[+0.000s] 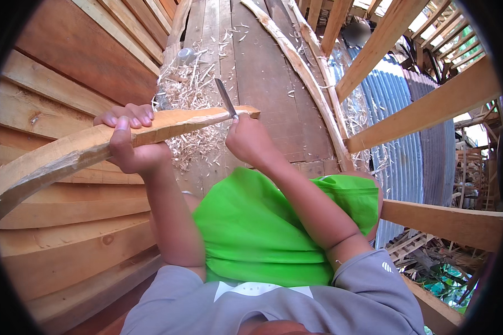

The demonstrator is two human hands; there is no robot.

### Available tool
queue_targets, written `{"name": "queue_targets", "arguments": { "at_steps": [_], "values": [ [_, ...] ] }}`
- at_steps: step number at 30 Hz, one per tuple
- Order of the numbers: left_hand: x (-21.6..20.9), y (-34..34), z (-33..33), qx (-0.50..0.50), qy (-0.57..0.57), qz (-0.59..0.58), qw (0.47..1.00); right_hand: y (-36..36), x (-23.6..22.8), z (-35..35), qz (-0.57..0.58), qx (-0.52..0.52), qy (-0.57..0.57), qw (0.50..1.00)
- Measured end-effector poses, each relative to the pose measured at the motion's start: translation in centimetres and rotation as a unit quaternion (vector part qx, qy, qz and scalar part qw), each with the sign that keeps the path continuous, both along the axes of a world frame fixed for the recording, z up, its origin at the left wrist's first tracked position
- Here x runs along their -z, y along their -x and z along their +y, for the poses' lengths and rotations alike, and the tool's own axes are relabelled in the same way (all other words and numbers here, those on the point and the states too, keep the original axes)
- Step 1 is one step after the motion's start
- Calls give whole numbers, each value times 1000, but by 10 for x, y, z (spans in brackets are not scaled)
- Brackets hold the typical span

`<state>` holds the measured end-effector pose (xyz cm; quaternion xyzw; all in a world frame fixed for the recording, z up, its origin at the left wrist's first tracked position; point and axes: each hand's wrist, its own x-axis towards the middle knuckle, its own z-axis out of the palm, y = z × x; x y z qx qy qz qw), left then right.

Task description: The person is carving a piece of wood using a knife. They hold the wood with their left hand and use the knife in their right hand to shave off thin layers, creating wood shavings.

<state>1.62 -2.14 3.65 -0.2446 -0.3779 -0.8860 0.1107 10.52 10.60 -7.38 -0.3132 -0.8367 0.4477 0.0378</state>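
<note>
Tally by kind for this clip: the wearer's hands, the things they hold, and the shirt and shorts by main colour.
Hands: 2 (left hand, right hand)
Knife: 1
Curved wooden piece: 1
Green shorts: 1
Grey shirt: 1
Total: 6

The right hand (248,137) hides the handle of the knife (225,96).

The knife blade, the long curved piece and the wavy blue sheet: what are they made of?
Knife blade: probably metal, being thin, grey and slightly shiny.
Curved piece: looks like bare wood, with pale, rough-cut faces.
Blue corrugated sheet: perhaps metal, ridged and dull; plastic is possible.
</note>
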Motion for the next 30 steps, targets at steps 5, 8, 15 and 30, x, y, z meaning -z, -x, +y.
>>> {"name": "queue_targets", "arguments": {
  "at_steps": [5, 8, 15, 30],
  "values": [
    [-1, -3, 0, 5, 10, 1, 1000, -3, -2, 8, 80, -29, 95, 992],
    [0, 0, -4, 10, 17, 15, 1000, -2, 7, 16, 53, -32, 161, 985],
    [3, 1, -3, 7, 12, 11, 1000, 7, 11, -3, 12, 53, 89, 995],
    [-2, -4, 2, -43, 9, -22, 999, 12, -3, -9, 53, -21, 99, 993]
  ]
}}
